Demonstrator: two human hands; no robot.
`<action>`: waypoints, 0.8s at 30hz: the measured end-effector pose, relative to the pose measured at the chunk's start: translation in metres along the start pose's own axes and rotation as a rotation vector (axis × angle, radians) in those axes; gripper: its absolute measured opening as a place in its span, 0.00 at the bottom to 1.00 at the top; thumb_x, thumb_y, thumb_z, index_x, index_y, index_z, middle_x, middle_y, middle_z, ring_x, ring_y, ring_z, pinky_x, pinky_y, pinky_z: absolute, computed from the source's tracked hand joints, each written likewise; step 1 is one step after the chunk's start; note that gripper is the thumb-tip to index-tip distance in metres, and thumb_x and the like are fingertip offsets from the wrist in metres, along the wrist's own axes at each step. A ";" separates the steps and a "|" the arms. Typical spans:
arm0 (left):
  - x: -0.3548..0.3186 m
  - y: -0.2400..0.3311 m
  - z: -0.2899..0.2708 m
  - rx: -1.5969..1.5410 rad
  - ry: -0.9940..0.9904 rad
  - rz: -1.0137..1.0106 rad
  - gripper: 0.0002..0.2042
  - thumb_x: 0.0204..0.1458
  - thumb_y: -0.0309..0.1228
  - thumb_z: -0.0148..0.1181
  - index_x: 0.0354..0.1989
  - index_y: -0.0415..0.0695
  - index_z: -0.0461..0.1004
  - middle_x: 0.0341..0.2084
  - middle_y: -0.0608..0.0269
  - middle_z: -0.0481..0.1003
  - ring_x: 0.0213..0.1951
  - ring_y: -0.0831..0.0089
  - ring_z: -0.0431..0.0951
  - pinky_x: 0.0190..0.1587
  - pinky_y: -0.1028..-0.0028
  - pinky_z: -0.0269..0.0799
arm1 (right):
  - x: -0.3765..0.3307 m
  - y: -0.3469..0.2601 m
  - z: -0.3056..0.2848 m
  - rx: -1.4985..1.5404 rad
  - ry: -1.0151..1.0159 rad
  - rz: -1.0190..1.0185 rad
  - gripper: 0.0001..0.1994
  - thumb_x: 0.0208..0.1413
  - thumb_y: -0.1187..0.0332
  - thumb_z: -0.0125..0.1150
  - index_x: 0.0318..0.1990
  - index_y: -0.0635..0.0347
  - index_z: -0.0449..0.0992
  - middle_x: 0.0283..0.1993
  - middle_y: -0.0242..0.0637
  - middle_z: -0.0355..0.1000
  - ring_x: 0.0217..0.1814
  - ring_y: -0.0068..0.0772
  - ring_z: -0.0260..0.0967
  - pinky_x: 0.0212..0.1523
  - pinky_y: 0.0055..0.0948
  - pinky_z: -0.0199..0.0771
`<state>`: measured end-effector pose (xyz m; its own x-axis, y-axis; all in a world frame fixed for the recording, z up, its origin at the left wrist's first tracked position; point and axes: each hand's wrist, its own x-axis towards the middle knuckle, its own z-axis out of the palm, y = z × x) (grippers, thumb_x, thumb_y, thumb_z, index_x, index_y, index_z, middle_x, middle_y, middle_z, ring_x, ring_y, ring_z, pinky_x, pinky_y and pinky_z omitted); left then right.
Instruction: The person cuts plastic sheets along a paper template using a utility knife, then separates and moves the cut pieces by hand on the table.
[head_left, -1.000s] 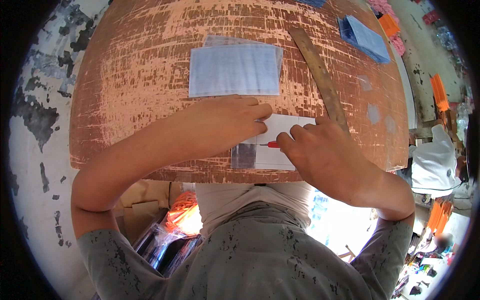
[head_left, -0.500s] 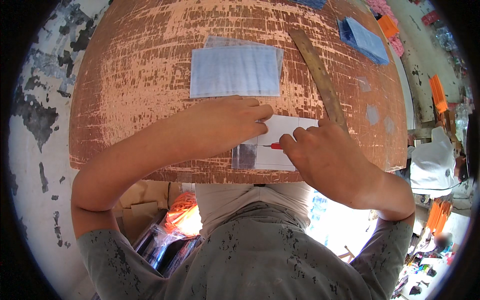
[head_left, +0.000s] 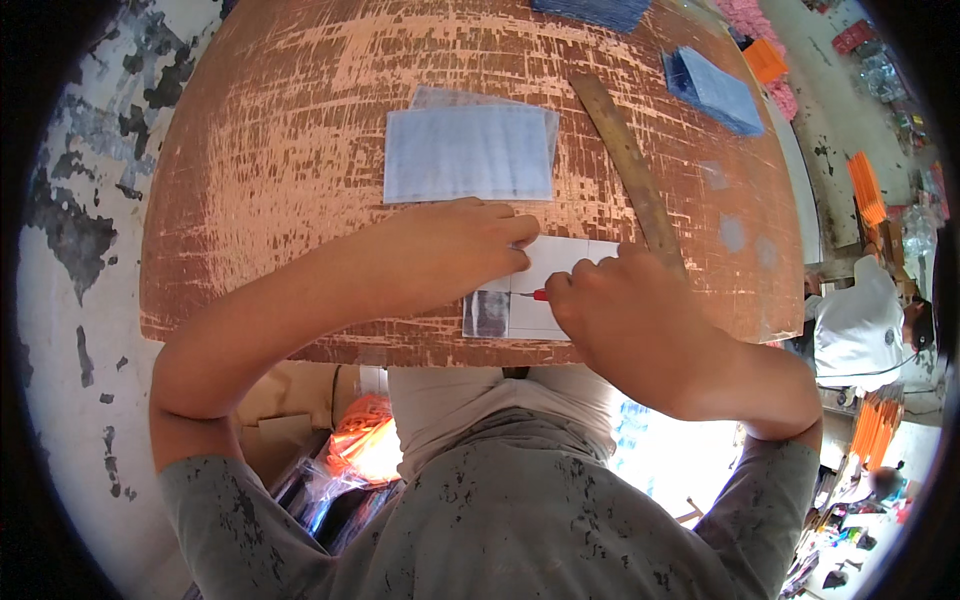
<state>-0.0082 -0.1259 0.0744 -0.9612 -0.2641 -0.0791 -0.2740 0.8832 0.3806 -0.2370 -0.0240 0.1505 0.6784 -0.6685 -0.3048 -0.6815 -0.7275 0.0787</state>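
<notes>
On the worn brown table (head_left: pixel 270 130), a white sheet with thin ruled lines (head_left: pixel 535 322) lies close to the front edge. My left hand (head_left: pixel 475 238) rests flat on the sheet's left part, its thumb and forefinger apart. In the fingers of my right hand (head_left: pixel 635 310) is a slim red tool with a fine dark tip (head_left: pixel 540 295); the tip meets the sheet near a ruled line, and most of the tool is hidden. A dark, see-through patch (head_left: pixel 486 314) shows at the sheet's lower left corner. Beyond my left hand lie pale blue clear-edged sheets (head_left: pixel 468 155).
A worn ruler-like strip (head_left: pixel 625 160) slants across the table beyond my right hand. Stacks of blue pieces (head_left: pixel 712 92) and darker blue pieces (head_left: pixel 590 12) sit at the far side. Off to the right is a person in a white top (head_left: pixel 858 325).
My right hand has slid slightly left with the red tool. My left hand stays on the sheet. The whole view has shifted a little.
</notes>
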 end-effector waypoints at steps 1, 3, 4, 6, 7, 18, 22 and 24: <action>-0.001 0.001 0.000 0.008 0.003 0.003 0.20 0.63 0.23 0.63 0.64 0.43 0.82 0.65 0.55 0.76 0.67 0.53 0.78 0.71 0.58 0.76 | -0.002 0.000 0.001 -0.007 0.005 0.005 0.02 0.60 0.72 0.68 0.38 0.57 0.85 0.34 0.36 0.83 0.42 0.37 0.87 0.44 0.39 0.81; -0.002 0.001 0.003 0.003 0.027 -0.034 0.22 0.61 0.22 0.65 0.64 0.46 0.83 0.65 0.55 0.76 0.66 0.52 0.78 0.70 0.58 0.76 | -0.007 0.004 0.013 -0.021 0.046 0.036 0.03 0.62 0.70 0.70 0.39 0.57 0.85 0.35 0.35 0.82 0.43 0.40 0.86 0.47 0.43 0.82; -0.004 0.000 0.005 0.017 0.032 -0.034 0.22 0.61 0.22 0.65 0.64 0.46 0.83 0.65 0.55 0.76 0.66 0.52 0.78 0.70 0.58 0.76 | -0.012 0.007 0.019 -0.032 0.055 0.040 0.03 0.62 0.70 0.70 0.39 0.57 0.85 0.35 0.35 0.82 0.43 0.40 0.86 0.47 0.43 0.82; -0.011 -0.002 0.012 0.036 0.062 -0.074 0.24 0.58 0.24 0.70 0.65 0.47 0.83 0.66 0.56 0.75 0.67 0.52 0.77 0.70 0.58 0.76 | -0.030 0.014 0.027 0.135 0.304 0.059 0.05 0.64 0.66 0.71 0.39 0.56 0.83 0.36 0.37 0.82 0.43 0.43 0.85 0.47 0.45 0.81; -0.014 0.000 0.014 0.047 0.069 -0.083 0.24 0.58 0.24 0.70 0.65 0.47 0.83 0.66 0.56 0.75 0.67 0.52 0.77 0.70 0.58 0.76 | -0.041 0.016 0.026 0.125 0.313 0.049 0.05 0.64 0.66 0.71 0.39 0.56 0.83 0.36 0.37 0.82 0.43 0.43 0.85 0.47 0.45 0.81; -0.004 0.024 0.021 -0.410 0.312 -0.342 0.31 0.62 0.23 0.72 0.75 0.53 0.75 0.60 0.54 0.75 0.62 0.54 0.79 0.66 0.57 0.77 | -0.174 -0.009 0.131 1.271 0.687 0.584 0.15 0.81 0.60 0.63 0.51 0.65 0.82 0.34 0.34 0.78 0.35 0.23 0.76 0.37 0.28 0.75; -0.019 0.030 0.017 -0.488 0.381 -0.442 0.29 0.63 0.22 0.72 0.74 0.51 0.78 0.54 0.56 0.77 0.57 0.57 0.81 0.63 0.61 0.78 | -0.184 -0.026 0.142 1.372 0.803 0.657 0.15 0.79 0.59 0.65 0.52 0.66 0.81 0.34 0.31 0.77 0.35 0.23 0.75 0.38 0.28 0.76; -0.030 0.036 0.016 -0.489 0.553 -0.429 0.24 0.64 0.21 0.71 0.69 0.47 0.81 0.48 0.60 0.79 0.51 0.64 0.82 0.59 0.67 0.77 | -0.194 -0.030 0.148 1.369 0.840 0.675 0.14 0.77 0.61 0.68 0.53 0.65 0.81 0.32 0.30 0.76 0.32 0.20 0.73 0.36 0.25 0.75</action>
<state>0.0106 -0.0795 0.0761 -0.5893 -0.8010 0.1055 -0.4446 0.4305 0.7855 -0.3888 0.1507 0.0665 -0.1553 -0.9878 0.0094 -0.2994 0.0380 -0.9534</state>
